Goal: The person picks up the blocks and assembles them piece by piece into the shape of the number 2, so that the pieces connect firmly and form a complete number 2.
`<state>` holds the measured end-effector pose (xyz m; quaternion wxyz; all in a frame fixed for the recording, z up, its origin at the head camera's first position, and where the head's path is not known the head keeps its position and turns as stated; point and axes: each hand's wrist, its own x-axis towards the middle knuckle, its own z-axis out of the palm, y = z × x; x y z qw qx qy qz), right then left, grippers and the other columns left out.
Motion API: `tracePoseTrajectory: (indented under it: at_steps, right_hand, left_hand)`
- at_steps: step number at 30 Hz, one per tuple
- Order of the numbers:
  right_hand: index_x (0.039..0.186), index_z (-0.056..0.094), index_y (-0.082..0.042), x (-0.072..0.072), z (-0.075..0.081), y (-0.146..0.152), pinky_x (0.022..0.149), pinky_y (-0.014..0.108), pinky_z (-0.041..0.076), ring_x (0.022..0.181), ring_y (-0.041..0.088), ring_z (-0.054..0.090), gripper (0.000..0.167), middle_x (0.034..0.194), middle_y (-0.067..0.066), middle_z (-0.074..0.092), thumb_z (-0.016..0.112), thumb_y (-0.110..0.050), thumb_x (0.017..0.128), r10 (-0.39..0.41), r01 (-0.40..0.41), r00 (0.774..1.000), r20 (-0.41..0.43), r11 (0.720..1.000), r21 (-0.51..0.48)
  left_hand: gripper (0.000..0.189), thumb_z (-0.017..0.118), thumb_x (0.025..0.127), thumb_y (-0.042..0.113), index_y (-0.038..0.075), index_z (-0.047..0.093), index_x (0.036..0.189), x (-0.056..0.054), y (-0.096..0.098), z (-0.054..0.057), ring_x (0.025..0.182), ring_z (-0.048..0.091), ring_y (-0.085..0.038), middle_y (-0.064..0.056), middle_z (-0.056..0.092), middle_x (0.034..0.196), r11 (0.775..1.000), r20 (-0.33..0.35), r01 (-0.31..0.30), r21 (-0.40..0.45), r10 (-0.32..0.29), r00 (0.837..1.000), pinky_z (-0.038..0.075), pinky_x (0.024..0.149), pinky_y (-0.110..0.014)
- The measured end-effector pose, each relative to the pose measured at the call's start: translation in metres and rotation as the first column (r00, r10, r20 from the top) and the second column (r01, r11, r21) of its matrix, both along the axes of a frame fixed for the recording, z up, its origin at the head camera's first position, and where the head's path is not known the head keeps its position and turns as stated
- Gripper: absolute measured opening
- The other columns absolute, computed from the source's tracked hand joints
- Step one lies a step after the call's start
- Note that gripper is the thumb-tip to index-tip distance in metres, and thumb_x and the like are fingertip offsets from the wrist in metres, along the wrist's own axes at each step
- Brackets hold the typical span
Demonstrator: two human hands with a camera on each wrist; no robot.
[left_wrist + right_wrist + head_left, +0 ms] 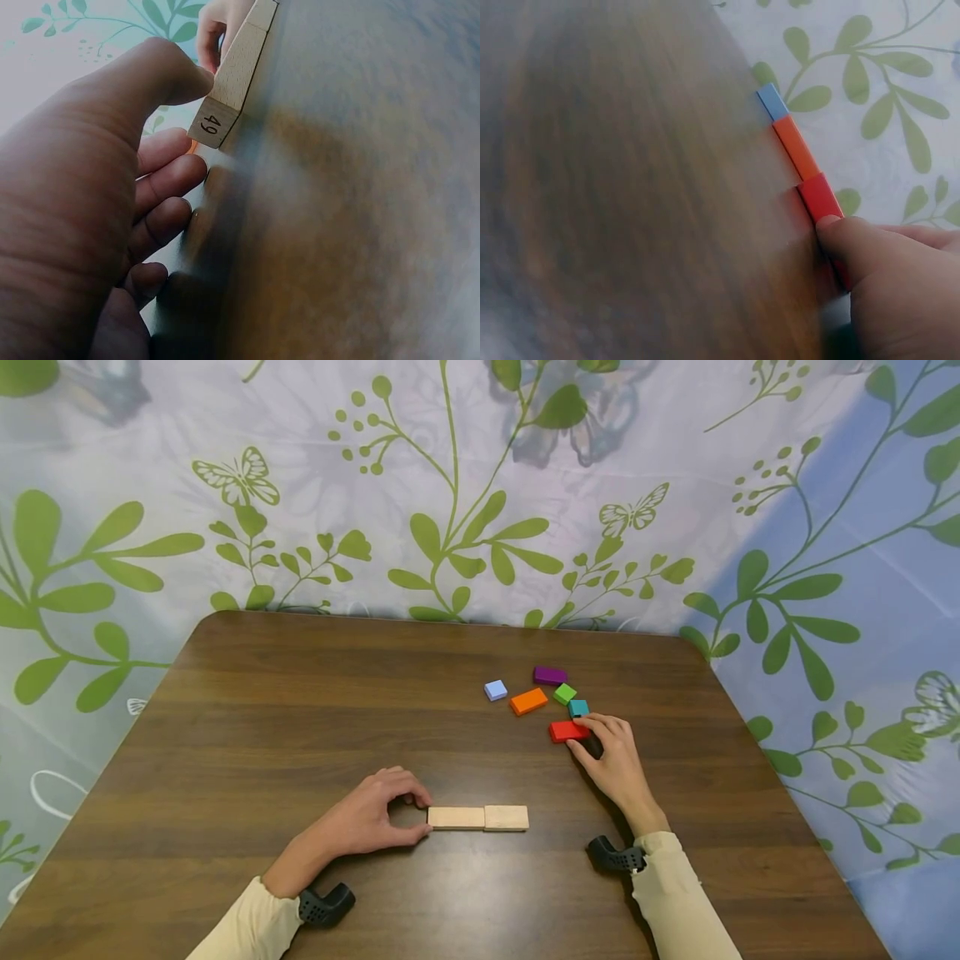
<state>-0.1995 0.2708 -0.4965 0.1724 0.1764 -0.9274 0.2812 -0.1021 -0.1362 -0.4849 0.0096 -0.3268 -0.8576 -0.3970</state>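
Note:
Two plain wooden blocks lie end to end on the table. The left wooden block has "49" on its end in the left wrist view, and the right wooden block touches it. My left hand pinches the free end of the left one, thumb on the near side and fingertips on the far side. With thumb and fingers, my right hand grips a red block by its right end. A teal block sits just behind those fingers, partly covered.
Beyond the red block lie an orange block, a small green block, a purple block and a light blue block. The brown table meets a leaf-patterned cloth at its back edge.

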Motion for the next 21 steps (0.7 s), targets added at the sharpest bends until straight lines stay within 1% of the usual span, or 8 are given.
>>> tracePoseTrajectory:
  at_steps: [7, 14, 21]
  right_hand:
    - [0.125, 0.070, -0.003, -0.0011, 0.0001, 0.0015, 0.105, 0.056, 0.040, 0.120, 0.040, 0.051, 0.038, 0.127, 0.019, 0.069, 0.080, -0.012, 0.090, 0.042, -0.042, 0.999, -0.020, 0.999, 0.009]
    - [0.128, 0.071, -0.003, -0.0013, -0.0009, 0.0031, 0.105, 0.057, 0.042, 0.120, 0.039, 0.052, 0.039, 0.126, 0.018, 0.070, 0.079, -0.011, 0.091, 0.065, -0.064, 0.998, -0.022, 0.998, 0.028]
    - [0.128, 0.071, -0.005, -0.0014, -0.0015, 0.0037, 0.104, 0.054, 0.046, 0.119, 0.034, 0.056, 0.039, 0.128, 0.014, 0.069, 0.079, -0.010, 0.090, 0.088, -0.087, 0.996, -0.027, 0.996, 0.029]
  left_hand:
    - [0.023, 0.084, 0.086, 0.031, 0.026, 0.072, 0.105, 0.0000, -0.0003, -0.0006, 0.089, 0.055, -0.004, 0.014, 0.065, 0.098, 1.000, 0.001, 0.005, 0.002, -0.005, 1.000, 0.049, 0.080, -0.027]
    - [0.023, 0.084, 0.086, 0.031, 0.027, 0.071, 0.105, 0.0009, 0.0004, 0.0003, 0.088, 0.055, -0.004, 0.014, 0.065, 0.098, 1.000, 0.007, 0.009, 0.005, -0.009, 1.000, 0.049, 0.080, -0.027]
    - [0.023, 0.084, 0.087, 0.031, 0.027, 0.071, 0.106, 0.0007, 0.0004, -0.0004, 0.088, 0.055, -0.004, 0.014, 0.065, 0.098, 1.000, 0.005, 0.011, 0.010, -0.011, 1.000, 0.049, 0.079, -0.026]
